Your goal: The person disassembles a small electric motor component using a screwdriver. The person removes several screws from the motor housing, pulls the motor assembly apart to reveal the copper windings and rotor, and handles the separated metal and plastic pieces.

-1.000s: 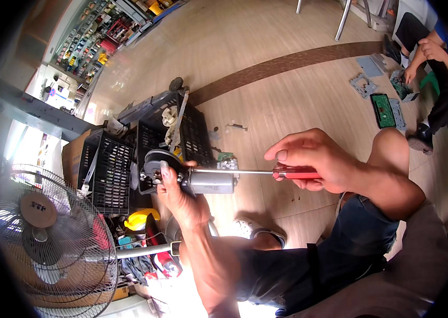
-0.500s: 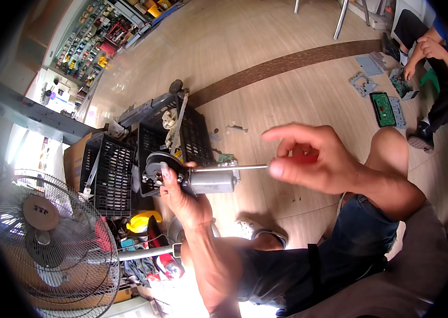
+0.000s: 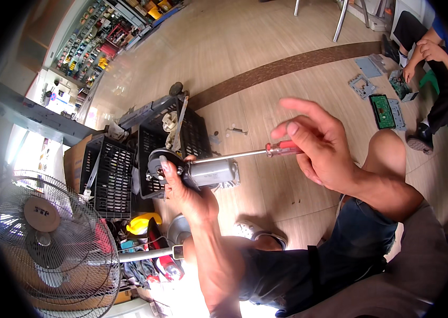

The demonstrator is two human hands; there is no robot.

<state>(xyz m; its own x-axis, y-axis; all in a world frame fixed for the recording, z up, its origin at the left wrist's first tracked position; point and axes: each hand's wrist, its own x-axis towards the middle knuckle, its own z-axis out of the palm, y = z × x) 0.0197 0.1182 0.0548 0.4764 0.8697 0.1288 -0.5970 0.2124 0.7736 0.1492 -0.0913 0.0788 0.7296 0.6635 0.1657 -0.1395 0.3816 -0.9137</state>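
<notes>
My left hand [image 3: 192,201] is closed round the black gear housing of an electric motor [image 3: 212,173]. Its thumb lies along the round dark end, and the silver cylinder points right. In my right hand [image 3: 330,153] sits a screwdriver [image 3: 281,148] with a clear red handle. The butt of that handle is hidden in the hand, while the index finger reaches out above it. Its long metal shaft runs left just over the cylinder to the gear housing. The exact spot where the tip meets the motor is hard to make out.
Black plastic crates [image 3: 197,132] with metal and plastic parts stand left of the motor. A standing fan [image 3: 49,238] is at the lower left. Right of them, a person [image 3: 436,58] sits by opened electronics and a green circuit board [image 3: 383,111] on the floor.
The right hand has shifted right and slightly up along the screwdriver, and more of the red handle shows. The shaft now slants up to the right. The left hand keeps its hold on the motor.
</notes>
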